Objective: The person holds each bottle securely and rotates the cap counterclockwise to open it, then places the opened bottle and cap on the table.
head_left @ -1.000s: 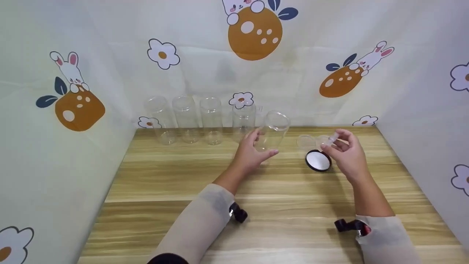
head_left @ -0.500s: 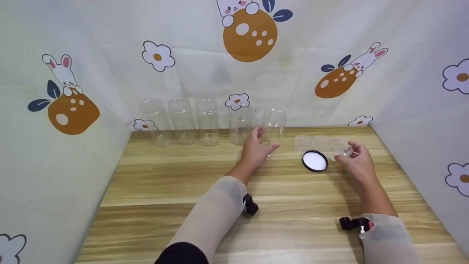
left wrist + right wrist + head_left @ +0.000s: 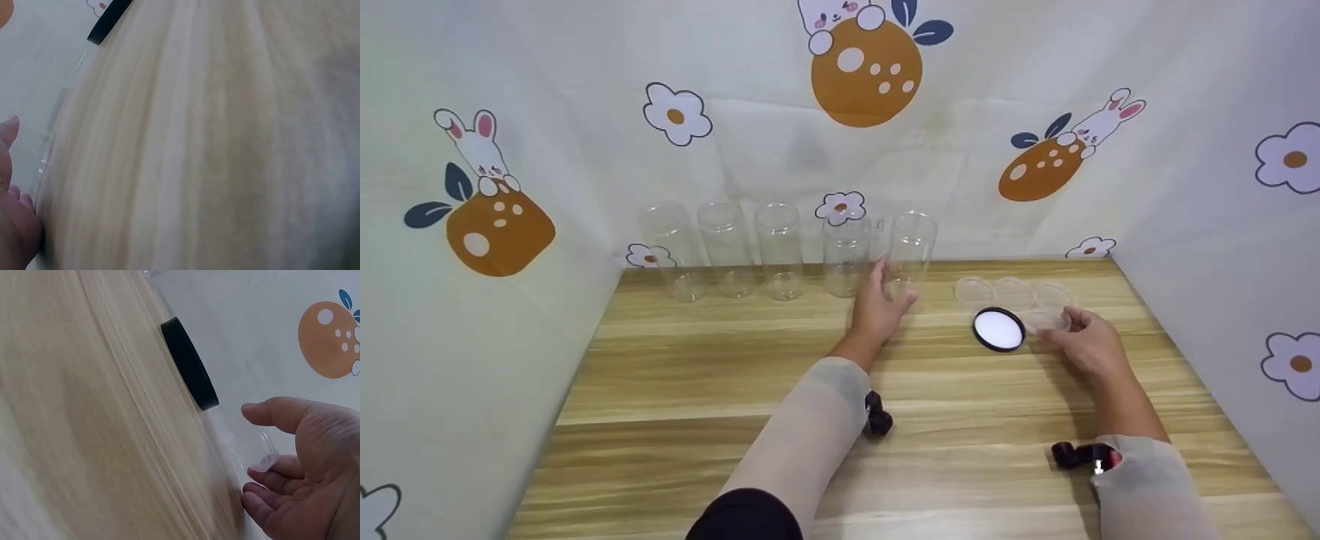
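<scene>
At the right end of a row of clear cylinders stands a clear cylinder (image 3: pixel 911 259), upright on the table. My left hand (image 3: pixel 877 311) is at its near left side, thumb and fingers spread apart by its lower part. The left wrist view catches only part of this left hand (image 3: pixel 14 219). My right hand (image 3: pixel 1091 346) holds a clear round lid (image 3: pixel 1046 321) between thumb and fingers, low over the wood. In the right wrist view, the lid (image 3: pixel 264 458) shows at the fingers. Left of it lies a black-rimmed disc (image 3: pixel 999 330) with a white face.
Several more upright clear cylinders (image 3: pixel 780 255) line the back wall to the left. Three clear round lids (image 3: pixel 1014 292) lie in a row behind the disc. Patterned cloth walls (image 3: pixel 750 135) close in the back and sides of the wooden table (image 3: pixel 720 360).
The cylinder beside my left hand has gone from tilted to upright. My right hand has come down and nearer, and a third lid now lies in the back row.
</scene>
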Available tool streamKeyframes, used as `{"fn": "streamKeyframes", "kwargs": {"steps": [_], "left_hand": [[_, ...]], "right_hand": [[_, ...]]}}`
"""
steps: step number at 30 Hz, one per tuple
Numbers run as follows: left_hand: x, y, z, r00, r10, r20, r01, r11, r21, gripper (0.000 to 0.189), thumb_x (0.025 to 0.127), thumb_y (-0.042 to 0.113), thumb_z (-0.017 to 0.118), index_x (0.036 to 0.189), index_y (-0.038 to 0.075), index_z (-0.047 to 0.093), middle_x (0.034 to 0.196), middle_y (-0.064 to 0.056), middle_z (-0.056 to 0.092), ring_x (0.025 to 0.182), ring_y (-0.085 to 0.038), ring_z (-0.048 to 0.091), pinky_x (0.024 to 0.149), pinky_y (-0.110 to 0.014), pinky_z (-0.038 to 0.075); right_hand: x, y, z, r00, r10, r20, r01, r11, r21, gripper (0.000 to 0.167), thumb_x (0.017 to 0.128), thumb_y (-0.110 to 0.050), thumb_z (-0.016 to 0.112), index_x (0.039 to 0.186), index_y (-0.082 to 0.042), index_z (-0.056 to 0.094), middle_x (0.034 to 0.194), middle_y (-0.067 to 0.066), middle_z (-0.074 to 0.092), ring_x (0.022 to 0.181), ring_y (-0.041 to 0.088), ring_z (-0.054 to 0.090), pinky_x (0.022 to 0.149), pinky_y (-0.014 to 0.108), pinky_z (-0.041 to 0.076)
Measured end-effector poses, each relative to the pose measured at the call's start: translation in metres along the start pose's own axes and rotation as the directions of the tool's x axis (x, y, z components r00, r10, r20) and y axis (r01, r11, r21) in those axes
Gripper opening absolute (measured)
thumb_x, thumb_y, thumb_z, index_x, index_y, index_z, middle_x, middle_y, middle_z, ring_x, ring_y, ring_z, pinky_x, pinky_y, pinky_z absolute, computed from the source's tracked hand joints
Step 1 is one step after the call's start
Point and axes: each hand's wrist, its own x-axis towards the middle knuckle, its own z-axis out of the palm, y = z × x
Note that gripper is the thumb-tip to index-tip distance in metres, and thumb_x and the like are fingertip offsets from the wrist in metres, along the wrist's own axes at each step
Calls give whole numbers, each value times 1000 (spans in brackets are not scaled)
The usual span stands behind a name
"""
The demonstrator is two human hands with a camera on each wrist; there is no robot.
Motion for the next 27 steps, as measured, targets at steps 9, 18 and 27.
{"fn": "streamKeyframes", "kwargs": {"steps": [9,18,27], "left_hand": [[1,1,-2,999,-25,40,21,995,96,89,98,15,77,171,18,26,170,-10,45,155,-30,45,129,-42,39],[3,4,-4,996,-73,60,67,993,97,81,104,4,63,172,16,20,172,-12,41,157,-29,43,131,-41,37],[3,-1,-6,998,-46,49,37,985,167,79,103,6,63,171,11,23,169,-18,43,157,-31,43,132,-44,36]], "right_hand": [[3,1,-2,999,-22,32,27,985,-170,104,92,-44,82,163,10,29,165,37,36,156,52,35,130,60,32],[6,1,-1,997,-69,27,73,968,-240,102,91,-44,83,160,12,34,162,39,40,154,55,36,129,63,31],[6,-2,-1,999,-52,-10,49,980,-195,98,97,-50,74,162,10,31,166,37,36,157,53,32,130,62,30]]}}
